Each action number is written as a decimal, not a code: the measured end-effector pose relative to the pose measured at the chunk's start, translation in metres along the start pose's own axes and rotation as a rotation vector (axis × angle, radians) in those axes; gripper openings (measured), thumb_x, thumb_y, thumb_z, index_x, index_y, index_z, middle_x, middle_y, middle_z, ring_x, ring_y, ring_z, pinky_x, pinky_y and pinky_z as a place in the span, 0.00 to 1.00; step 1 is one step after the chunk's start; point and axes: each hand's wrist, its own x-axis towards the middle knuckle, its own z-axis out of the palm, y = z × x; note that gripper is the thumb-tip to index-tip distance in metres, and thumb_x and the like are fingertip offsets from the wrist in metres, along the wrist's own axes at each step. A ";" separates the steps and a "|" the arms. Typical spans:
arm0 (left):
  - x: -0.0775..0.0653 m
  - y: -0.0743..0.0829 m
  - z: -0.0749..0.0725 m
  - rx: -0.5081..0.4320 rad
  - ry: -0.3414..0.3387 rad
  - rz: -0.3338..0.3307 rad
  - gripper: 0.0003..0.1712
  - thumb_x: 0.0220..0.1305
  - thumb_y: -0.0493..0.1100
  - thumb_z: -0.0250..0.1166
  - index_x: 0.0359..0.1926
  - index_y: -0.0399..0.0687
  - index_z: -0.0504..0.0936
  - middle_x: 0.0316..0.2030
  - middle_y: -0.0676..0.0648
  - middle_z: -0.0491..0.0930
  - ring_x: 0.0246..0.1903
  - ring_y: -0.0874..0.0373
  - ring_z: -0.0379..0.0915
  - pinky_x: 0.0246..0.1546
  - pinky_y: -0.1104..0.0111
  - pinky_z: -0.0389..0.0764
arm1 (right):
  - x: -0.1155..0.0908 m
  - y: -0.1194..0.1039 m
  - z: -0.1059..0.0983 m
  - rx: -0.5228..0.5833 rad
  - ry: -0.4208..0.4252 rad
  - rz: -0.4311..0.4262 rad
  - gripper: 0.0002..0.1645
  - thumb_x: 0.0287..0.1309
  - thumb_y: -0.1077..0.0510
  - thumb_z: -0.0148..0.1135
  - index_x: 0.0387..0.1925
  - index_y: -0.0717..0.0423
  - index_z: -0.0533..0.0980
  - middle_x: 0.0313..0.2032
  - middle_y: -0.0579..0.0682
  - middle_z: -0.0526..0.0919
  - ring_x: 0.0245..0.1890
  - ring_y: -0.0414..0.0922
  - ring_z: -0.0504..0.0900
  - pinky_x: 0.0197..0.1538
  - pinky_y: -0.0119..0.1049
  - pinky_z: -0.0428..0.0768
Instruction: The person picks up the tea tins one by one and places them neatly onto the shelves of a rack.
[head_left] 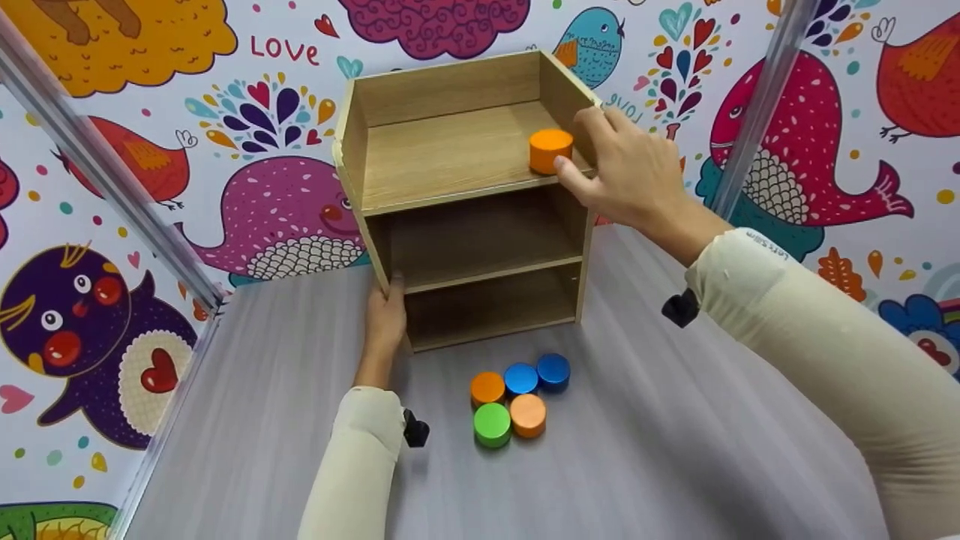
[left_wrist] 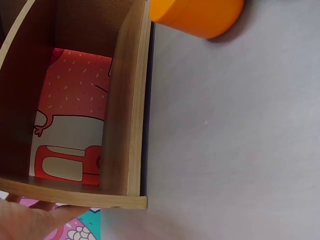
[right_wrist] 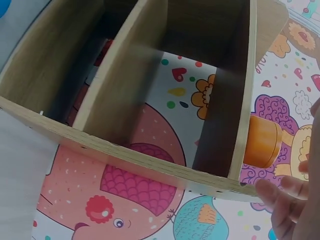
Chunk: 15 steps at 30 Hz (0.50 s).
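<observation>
Left hand: grips the left side panel of the shelf unit low down, hand.
Right hand: cupped at the upper edge of the right side panel, thumb by the orange cylinder, hand; cannot tell if it grips.
Orange cylinder: on top board, front right corner, just beside the edge.
Risk 1: cylinder could drop off the front; cause, thumb nudge or unit tipping forward.
Risk 2: unit could slide into the bench group; cause, uneven push from the hands.
Look, cylinder: short, upright, flat-topped, plain bright orange.
Look, unit: pale wood-grain, three levels, lower two shaded.
Bench group, before unit: second orange cylinder, two blue cylinders, green cylinder, peach cylinder.
</observation>
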 end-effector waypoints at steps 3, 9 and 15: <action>-0.001 0.000 0.000 0.003 0.003 0.001 0.18 0.81 0.57 0.46 0.43 0.46 0.63 0.42 0.45 0.62 0.46 0.49 0.60 0.48 0.57 0.62 | -0.008 0.002 0.000 0.016 0.000 0.007 0.34 0.66 0.32 0.52 0.61 0.50 0.72 0.47 0.55 0.82 0.26 0.52 0.76 0.28 0.44 0.76; 0.001 -0.002 0.000 0.004 0.013 0.008 0.17 0.81 0.57 0.46 0.41 0.48 0.62 0.38 0.47 0.59 0.42 0.51 0.59 0.43 0.59 0.60 | -0.027 0.007 0.003 0.049 -0.022 0.010 0.33 0.64 0.33 0.55 0.62 0.48 0.71 0.39 0.53 0.80 0.24 0.49 0.71 0.27 0.41 0.70; 0.002 -0.002 0.001 0.002 0.021 0.028 0.17 0.81 0.55 0.47 0.48 0.44 0.67 0.43 0.44 0.65 0.47 0.50 0.62 0.50 0.58 0.64 | -0.052 0.014 0.015 0.049 -0.026 -0.022 0.34 0.63 0.34 0.58 0.62 0.49 0.73 0.38 0.54 0.80 0.22 0.48 0.70 0.26 0.39 0.69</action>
